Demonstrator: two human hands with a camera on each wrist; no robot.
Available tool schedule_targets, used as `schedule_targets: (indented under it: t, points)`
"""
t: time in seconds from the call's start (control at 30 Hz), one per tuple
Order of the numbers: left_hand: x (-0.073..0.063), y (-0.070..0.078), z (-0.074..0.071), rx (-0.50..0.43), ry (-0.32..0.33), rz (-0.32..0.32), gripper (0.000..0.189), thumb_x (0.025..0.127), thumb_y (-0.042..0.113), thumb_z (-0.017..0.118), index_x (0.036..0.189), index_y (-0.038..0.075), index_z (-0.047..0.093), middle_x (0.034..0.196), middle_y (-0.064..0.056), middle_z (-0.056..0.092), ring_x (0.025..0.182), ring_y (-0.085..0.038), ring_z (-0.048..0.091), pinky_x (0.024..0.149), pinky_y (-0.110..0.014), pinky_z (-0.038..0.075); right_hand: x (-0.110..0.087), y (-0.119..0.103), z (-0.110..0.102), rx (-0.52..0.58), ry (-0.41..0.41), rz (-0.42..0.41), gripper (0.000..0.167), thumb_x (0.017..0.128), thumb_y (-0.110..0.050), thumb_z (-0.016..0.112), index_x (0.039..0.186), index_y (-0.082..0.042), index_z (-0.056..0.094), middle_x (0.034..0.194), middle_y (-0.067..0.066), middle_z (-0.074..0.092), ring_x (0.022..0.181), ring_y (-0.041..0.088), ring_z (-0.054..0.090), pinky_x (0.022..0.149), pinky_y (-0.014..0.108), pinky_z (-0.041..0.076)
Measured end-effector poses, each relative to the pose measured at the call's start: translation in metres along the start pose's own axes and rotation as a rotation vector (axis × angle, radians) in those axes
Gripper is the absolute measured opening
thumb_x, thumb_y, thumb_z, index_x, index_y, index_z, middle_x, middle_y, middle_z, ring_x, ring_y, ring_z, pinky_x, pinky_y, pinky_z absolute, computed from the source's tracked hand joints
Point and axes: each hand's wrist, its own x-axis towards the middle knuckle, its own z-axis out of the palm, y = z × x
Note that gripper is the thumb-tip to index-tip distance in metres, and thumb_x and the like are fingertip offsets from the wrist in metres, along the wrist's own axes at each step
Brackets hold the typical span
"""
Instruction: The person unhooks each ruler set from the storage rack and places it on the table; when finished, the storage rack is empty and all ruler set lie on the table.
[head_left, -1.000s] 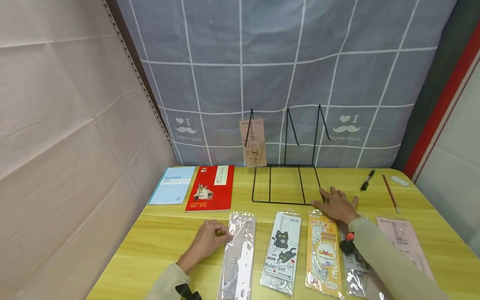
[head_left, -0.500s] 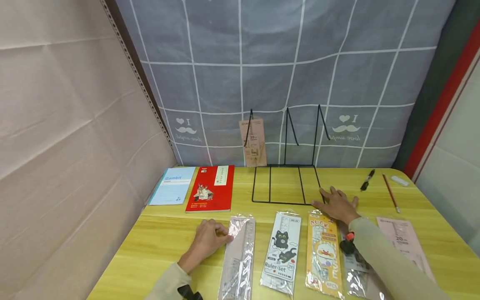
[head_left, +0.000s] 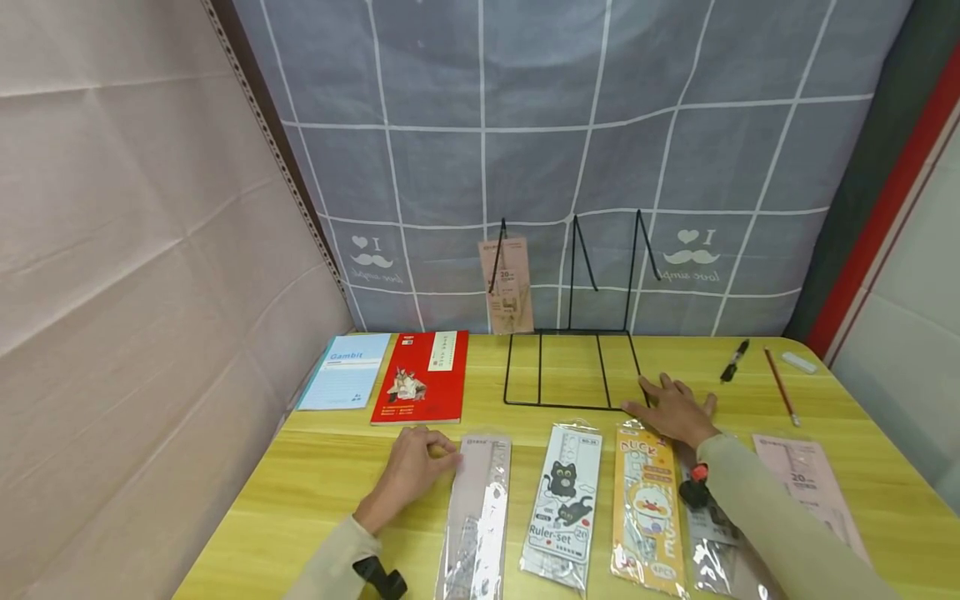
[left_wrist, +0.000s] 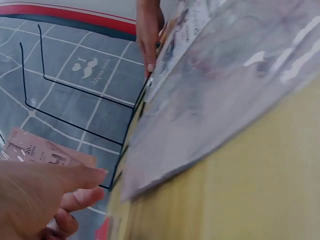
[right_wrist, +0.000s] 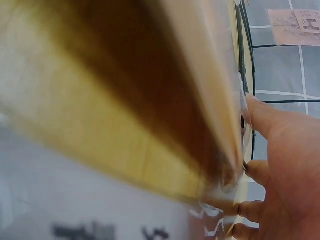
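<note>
My left hand (head_left: 417, 465) hovers beside the top left corner of a clear-bagged ruler set (head_left: 476, 508) with pale pink backing. In the left wrist view its thumb and fingers (left_wrist: 82, 200) are loosely bent, with a gap to the bag. My right hand (head_left: 670, 410) rests at the front right corner of a black wire display rack (head_left: 567, 407), fingers spread. Just below that hand lies an orange duck ruler set (head_left: 649, 508). Between the two lies a white cat ruler set (head_left: 567, 492). One pink ruler set (head_left: 510, 287) hangs from the rack's left hook.
A blue notebook (head_left: 345, 372) and a red book (head_left: 422, 379) lie at the back left. Another pink ruler set (head_left: 806, 479) is partly behind my right sleeve, next to a grey pack (head_left: 712, 533). A marker (head_left: 735, 360), pencil (head_left: 782, 387) and eraser (head_left: 799, 362) lie back right.
My left hand has let go of the clear-bagged ruler set and drawn slightly up and left from it. The bag's top lies a little lower and flatter. The right hand has stayed still.
</note>
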Motion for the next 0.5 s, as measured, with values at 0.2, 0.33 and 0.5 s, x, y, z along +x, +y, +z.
schedule_targets:
  t: [0.2, 0.33, 0.5]
  points:
    - [0.029, 0.012, -0.011, -0.092, 0.01, -0.005, 0.011, 0.089, 0.025, 0.083, 0.098, 0.02, 0.083, 0.095, 0.002, 0.071, 0.098, -0.021, 0.059, 0.083, -0.038, 0.052, 0.001, 0.001, -0.002, 0.005, -0.016, 0.003, 0.093, 0.098, -0.071, 0.051, 0.162, -0.006, 0.031, 0.164, 0.04, 0.013, 0.147, 0.066, 0.013, 0.102, 0.089, -0.012]
    - [0.055, 0.019, -0.018, -0.214, 0.03, -0.066, 0.019, 0.091, 0.036, 0.08, 0.105, 0.023, 0.081, 0.112, 0.0, 0.074, 0.114, -0.025, 0.062, 0.089, -0.042, 0.055, 0.002, 0.0, -0.003, -0.01, -0.022, 0.009, 0.092, 0.098, -0.071, 0.05, 0.162, -0.007, 0.032, 0.164, 0.039, 0.014, 0.148, 0.065, 0.015, 0.102, 0.09, -0.009]
    - [0.087, 0.028, -0.025, -0.282, 0.079, -0.084, 0.028, 0.09, 0.044, 0.08, 0.109, 0.024, 0.081, 0.123, -0.003, 0.072, 0.114, -0.027, 0.061, 0.09, -0.044, 0.055, 0.0, -0.003, -0.004, -0.016, -0.024, 0.008, 0.091, 0.098, -0.07, 0.052, 0.162, -0.007, 0.033, 0.164, 0.039, 0.016, 0.148, 0.064, 0.016, 0.103, 0.09, -0.006]
